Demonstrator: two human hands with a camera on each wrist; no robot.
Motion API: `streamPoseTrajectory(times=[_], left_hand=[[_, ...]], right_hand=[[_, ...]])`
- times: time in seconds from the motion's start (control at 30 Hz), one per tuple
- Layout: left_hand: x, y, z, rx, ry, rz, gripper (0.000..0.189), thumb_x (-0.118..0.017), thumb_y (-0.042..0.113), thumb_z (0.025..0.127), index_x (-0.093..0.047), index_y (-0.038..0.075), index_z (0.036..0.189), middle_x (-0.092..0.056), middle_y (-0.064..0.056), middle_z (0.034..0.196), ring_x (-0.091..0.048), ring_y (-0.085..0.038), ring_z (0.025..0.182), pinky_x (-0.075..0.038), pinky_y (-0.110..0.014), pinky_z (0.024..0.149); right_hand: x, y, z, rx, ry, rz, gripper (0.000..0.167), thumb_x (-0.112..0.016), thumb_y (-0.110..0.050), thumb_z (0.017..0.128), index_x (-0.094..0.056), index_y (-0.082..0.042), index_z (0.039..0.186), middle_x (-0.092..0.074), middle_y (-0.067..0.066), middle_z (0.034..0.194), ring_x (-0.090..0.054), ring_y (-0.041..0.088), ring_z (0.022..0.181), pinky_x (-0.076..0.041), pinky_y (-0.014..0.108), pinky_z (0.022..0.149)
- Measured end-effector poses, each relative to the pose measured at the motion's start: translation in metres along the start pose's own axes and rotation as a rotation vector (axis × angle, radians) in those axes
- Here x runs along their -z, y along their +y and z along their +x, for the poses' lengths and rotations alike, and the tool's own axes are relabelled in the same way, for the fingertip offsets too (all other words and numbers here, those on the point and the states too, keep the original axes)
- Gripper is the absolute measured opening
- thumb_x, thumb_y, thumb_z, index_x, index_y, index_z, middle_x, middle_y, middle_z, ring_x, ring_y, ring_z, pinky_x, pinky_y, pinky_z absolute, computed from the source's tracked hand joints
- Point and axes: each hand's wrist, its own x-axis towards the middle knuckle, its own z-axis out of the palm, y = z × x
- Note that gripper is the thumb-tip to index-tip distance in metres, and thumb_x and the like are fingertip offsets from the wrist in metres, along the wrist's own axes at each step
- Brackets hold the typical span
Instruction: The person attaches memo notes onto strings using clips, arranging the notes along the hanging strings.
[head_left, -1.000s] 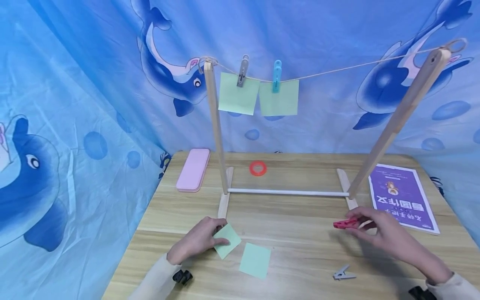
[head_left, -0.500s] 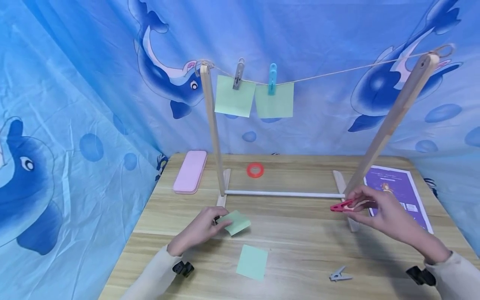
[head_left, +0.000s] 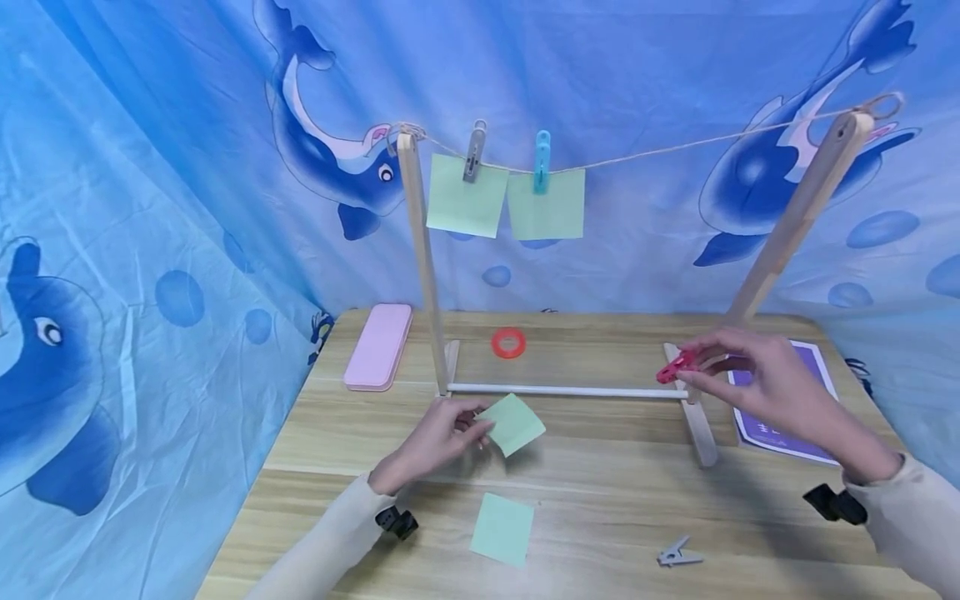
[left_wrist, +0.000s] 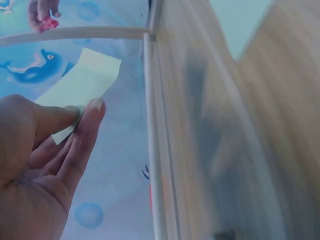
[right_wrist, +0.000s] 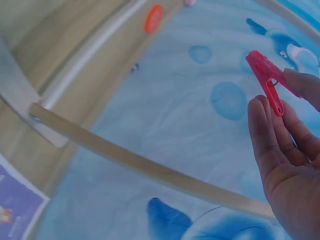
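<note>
My left hand (head_left: 442,437) pinches a pale green paper square (head_left: 514,425) by its edge between thumb and fingers, raised over the table. In the left wrist view the paper (left_wrist: 90,75) bends slightly. My right hand (head_left: 757,379) pinches a red clothespin (head_left: 677,367) by its handle ends; in the right wrist view the clothespin (right_wrist: 265,75) points away from the palm. Two more green squares hang from a string (head_left: 660,153), one under a grey clothespin (head_left: 474,152), the other under a light blue clothespin (head_left: 542,163). Another green square (head_left: 502,529) lies on the table.
A wooden frame with a left post (head_left: 422,267), a right post (head_left: 798,221) and a white crossbar (head_left: 570,391) carries the string. On the table are a grey clothespin (head_left: 679,552), red tape roll (head_left: 508,342), pink case (head_left: 378,347) and purple booklet (head_left: 787,437).
My left hand has lifted the green paper square and moved it right and toward the frame. My right hand has risen with the red clothespin toward the right post.
</note>
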Motion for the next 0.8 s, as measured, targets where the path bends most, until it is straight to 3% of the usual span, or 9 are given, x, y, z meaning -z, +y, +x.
streamPoseTrajectory(times=[0.17, 0.37, 0.47, 0.67, 0.8], left_hand=[[-0.007, 0.005, 0.017, -0.016, 0.098, -0.018, 0.017, -0.073, 0.010, 0.097, -0.073, 0.005, 0.114, -0.080, -0.011, 0.098, -0.077, -0.019, 0.079, -0.065, -0.024, 0.071], [-0.014, 0.014, 0.035, 0.009, 0.143, -0.129, 0.019, -0.075, 0.013, 0.097, -0.071, 0.005, 0.114, -0.077, -0.012, 0.098, -0.075, -0.012, 0.078, -0.065, -0.027, 0.073], [-0.016, 0.019, 0.044, 0.005, 0.169, -0.183, 0.020, -0.076, 0.013, 0.096, -0.070, 0.005, 0.113, -0.076, -0.013, 0.100, -0.077, -0.017, 0.079, -0.066, -0.030, 0.074], [-0.024, 0.030, 0.063, -0.039, 0.196, -0.326, 0.023, -0.070, 0.006, 0.099, -0.064, -0.006, 0.117, -0.073, -0.028, 0.102, -0.078, -0.040, 0.088, -0.067, -0.040, 0.081], [-0.028, 0.037, 0.075, -0.043, 0.219, -0.325, 0.024, -0.068, 0.007, 0.101, -0.065, -0.008, 0.119, -0.073, -0.028, 0.104, -0.078, -0.036, 0.092, -0.066, -0.032, 0.085]], right_hand=[[0.006, -0.009, 0.013, 0.012, 0.025, 0.016, 0.042, -0.088, -0.003, 0.081, -0.075, -0.020, 0.118, -0.079, -0.005, 0.100, -0.070, -0.005, 0.084, -0.056, 0.006, 0.075], [0.013, -0.020, 0.027, -0.020, 0.073, 0.054, 0.048, -0.088, 0.002, 0.079, -0.070, -0.012, 0.122, -0.078, 0.002, 0.102, -0.069, -0.009, 0.086, -0.055, 0.005, 0.075], [0.016, -0.025, 0.035, -0.017, 0.091, 0.074, 0.046, -0.089, 0.003, 0.077, -0.071, -0.012, 0.117, -0.076, 0.002, 0.102, -0.070, -0.008, 0.085, -0.056, 0.005, 0.076], [0.024, -0.036, 0.053, 0.012, 0.114, 0.107, 0.045, -0.088, 0.007, 0.077, -0.073, -0.013, 0.115, -0.074, 0.002, 0.106, -0.072, -0.006, 0.087, -0.057, 0.006, 0.079], [0.029, -0.044, 0.065, 0.061, 0.153, 0.082, 0.046, -0.087, 0.008, 0.077, -0.074, -0.011, 0.117, -0.074, -0.003, 0.109, -0.071, -0.009, 0.088, -0.057, 0.006, 0.080]])
